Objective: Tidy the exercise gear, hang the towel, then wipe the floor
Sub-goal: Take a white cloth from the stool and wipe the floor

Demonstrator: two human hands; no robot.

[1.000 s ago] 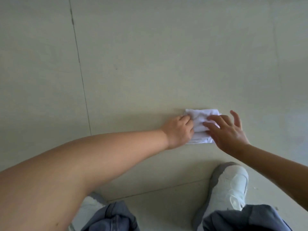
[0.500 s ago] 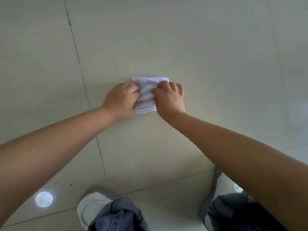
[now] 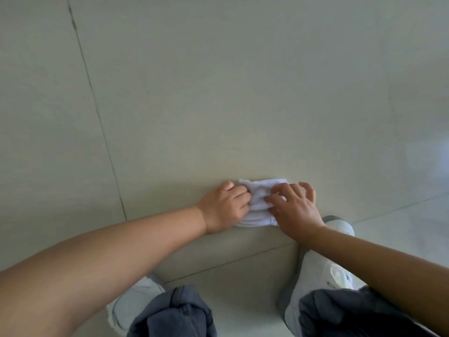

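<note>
1. Crouching low over the floor point(image 3: 243, 93), the person has both knees bent in dark grey trousers point(image 3: 175, 314) at the bottom of the view, with a white shoe point(image 3: 323, 271) under the right forearm and another white shoe point(image 3: 136, 300) under the left; I judge the squat is there to bring both arms down to tile level.
2. Just beyond the right shoe lies the white cloth point(image 3: 260, 203), bunched and folded on the pale tile, close to a grout line.
3. The left hand point(image 3: 226, 207) presses on the cloth's left edge with its fingers curled onto the fabric, seemingly gripping it so it does not slide free.
4. The right hand point(image 3: 294, 210) lies over the cloth's right side, fingers spread and only loosely bent, pressing down more than pinching.
5. Two hands on one small cloth suggests firm rubbing, so the wiping step looks to be in hand; whether the gear and towel are dealt with cannot be told here.
6. Farther out there is only large matte tile, with a dark seam running away on the left.
7. No brand, label or readable writing shows on the cloth, shoes or trousers.
</note>
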